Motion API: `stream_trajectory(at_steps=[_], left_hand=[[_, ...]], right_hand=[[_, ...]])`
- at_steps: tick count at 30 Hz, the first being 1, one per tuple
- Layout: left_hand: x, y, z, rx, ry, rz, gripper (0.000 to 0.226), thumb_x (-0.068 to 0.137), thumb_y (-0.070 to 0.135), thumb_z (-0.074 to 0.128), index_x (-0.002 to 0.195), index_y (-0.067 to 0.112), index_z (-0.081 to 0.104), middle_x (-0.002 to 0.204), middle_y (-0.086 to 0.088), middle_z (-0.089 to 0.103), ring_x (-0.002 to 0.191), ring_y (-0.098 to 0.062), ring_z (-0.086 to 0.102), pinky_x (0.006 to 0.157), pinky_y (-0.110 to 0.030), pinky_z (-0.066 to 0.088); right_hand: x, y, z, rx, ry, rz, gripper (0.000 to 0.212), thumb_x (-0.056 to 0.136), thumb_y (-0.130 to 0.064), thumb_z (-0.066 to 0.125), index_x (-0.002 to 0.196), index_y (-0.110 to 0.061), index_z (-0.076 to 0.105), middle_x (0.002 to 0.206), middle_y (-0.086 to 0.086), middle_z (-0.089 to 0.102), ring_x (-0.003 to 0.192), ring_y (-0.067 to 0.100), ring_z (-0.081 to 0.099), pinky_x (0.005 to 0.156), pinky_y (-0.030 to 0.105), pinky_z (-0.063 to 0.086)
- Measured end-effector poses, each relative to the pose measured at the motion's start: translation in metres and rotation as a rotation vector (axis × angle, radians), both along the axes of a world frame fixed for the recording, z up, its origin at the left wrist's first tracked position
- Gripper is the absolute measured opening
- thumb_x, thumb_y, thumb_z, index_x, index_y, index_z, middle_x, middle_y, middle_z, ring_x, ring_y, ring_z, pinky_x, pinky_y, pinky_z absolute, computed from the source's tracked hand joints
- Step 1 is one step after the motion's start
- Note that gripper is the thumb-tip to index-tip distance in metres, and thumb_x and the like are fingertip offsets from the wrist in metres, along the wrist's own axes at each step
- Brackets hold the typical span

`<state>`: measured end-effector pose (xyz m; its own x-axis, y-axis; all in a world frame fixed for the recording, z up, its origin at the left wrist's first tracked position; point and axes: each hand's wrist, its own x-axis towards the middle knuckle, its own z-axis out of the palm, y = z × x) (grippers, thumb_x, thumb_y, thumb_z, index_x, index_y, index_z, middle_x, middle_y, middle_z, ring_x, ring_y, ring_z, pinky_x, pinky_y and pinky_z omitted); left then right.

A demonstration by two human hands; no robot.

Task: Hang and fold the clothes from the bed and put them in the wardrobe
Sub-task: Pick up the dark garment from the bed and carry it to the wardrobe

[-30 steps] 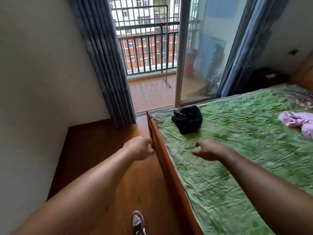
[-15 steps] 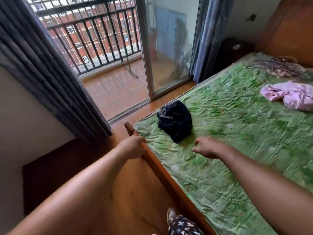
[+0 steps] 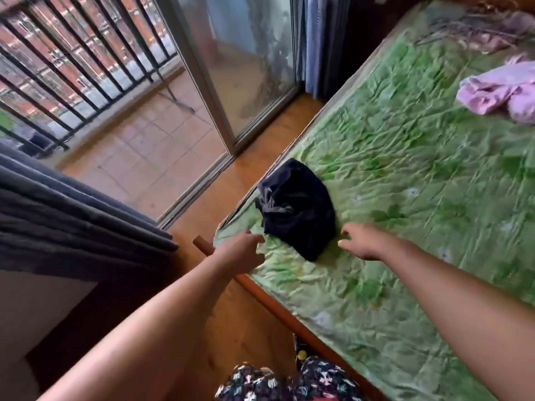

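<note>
A crumpled dark navy garment (image 3: 298,209) lies near the corner of the bed (image 3: 405,198), which has a wrinkled green sheet. My left hand (image 3: 241,251) hovers just left of the garment over the bed's corner, fingers loosely curled and holding nothing. My right hand (image 3: 366,241) hovers just right of it, fingers spread and empty. Neither hand touches the garment. A pink garment (image 3: 500,92) lies bunched at the far right of the bed.
The bed's wooden frame (image 3: 260,290) runs along the near edge. A grey curtain (image 3: 66,215) hangs at left, and a glass sliding door (image 3: 240,62) opens onto a tiled balcony with railings. More cloth (image 3: 492,30) lies at the bed's far end. Wooden floor lies underfoot.
I have stepped closer to the bed and both hands have reached forward to either side of the dark garment, their fingers opening.
</note>
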<state>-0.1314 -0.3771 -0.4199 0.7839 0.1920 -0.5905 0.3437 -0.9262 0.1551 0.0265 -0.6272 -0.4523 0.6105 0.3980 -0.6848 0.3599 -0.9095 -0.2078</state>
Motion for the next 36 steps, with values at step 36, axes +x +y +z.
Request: stream_trajectory(at_steps=[36], left_hand=[[0.253, 0.132, -0.216, -0.084, -0.173, -0.444, 0.031, 0.091, 0.022, 0.051, 0.120, 0.020, 0.060, 0.122, -0.012, 0.052, 0.121, -0.034, 0.042, 0.094, -0.048, 0.047]], right_hand=[[0.012, 0.166, -0.177, 0.112, -0.240, -0.440, 0.024, 0.094, -0.045, 0.050, 0.093, -0.021, 0.051, 0.104, 0.007, 0.063, 0.104, 0.034, 0.058, 0.078, 0.040, 0.046]])
